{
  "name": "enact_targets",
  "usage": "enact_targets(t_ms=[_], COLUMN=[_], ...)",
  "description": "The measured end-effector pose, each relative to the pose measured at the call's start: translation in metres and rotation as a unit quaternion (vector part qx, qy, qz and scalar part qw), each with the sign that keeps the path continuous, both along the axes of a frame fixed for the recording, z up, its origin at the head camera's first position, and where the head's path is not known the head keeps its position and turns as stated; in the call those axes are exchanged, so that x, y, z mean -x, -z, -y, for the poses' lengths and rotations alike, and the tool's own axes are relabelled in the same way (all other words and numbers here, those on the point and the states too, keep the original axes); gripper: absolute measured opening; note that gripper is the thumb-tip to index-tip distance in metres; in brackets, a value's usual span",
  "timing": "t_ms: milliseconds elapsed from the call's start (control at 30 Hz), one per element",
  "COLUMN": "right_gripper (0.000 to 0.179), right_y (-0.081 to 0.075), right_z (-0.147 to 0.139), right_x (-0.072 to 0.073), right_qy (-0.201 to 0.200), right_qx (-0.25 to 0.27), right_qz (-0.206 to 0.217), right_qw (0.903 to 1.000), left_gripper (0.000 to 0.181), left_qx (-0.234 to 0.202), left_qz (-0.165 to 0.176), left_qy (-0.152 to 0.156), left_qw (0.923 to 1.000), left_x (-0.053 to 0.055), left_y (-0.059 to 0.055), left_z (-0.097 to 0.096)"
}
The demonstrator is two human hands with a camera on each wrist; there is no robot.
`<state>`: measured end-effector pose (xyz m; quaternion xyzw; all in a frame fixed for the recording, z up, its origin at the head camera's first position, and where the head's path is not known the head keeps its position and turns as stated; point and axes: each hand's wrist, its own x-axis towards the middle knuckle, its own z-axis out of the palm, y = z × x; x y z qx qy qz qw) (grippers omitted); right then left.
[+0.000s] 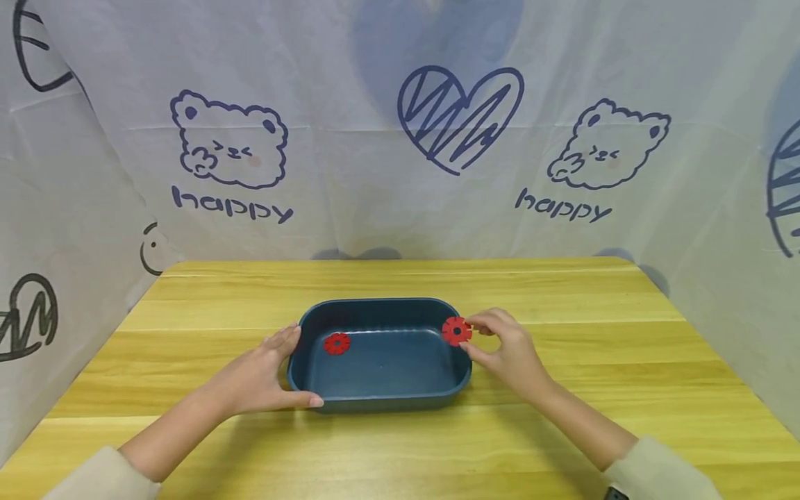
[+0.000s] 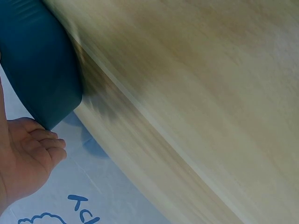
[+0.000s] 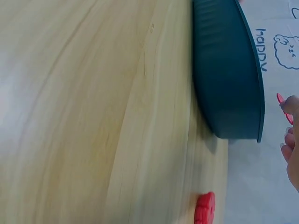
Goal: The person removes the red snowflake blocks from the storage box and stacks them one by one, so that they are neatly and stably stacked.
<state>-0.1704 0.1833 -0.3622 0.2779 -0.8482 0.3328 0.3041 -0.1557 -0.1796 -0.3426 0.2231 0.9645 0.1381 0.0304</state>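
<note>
A dark blue rectangular plastic basin (image 1: 381, 401) with rounded corners stands on the table. My left hand (image 1: 265, 375) clasps its left end, the fingers along the far left corner and the thumb at the near side. Between thumb and fingertips, my right hand (image 1: 509, 354) pinches a red notched plastic disc (image 1: 448, 332) with a hole in its middle, above the basin's right rim. A second red notched disc (image 1: 337, 335) lies inside the basin toward the left. In the right wrist view, a red notched piece or stack (image 3: 204, 208) rests on the table beside the basin.
The wood-grain table (image 1: 387, 455) extends around the basin on all sides. Behind it and at both sides hangs a pale cloth (image 1: 350, 160) printed with bears, hearts and the word happy.
</note>
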Motion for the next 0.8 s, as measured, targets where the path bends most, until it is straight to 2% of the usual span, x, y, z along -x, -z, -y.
enact_targets(t_ms=[200,800], right_gripper=[0.035,0.032], right_y=[0.005,0.027], right_z=[-0.015,-0.055], right_x=[-0.002,-0.009], right_qy=[0.012,0.067], right_qx=[-0.003,-0.002], right_qz=[-0.019,0.008], right_qw=[0.9998,0.9977], left_gripper=[0.113,0.114], left_qx=[0.003,-0.006], left_qz=[-0.004,0.001], left_qy=[0.003,-0.009], left_qw=[1.0000,0.9999], left_x=[0.000,0.000], left_y=[0.001,0.008], left_z=[0.000,0.001])
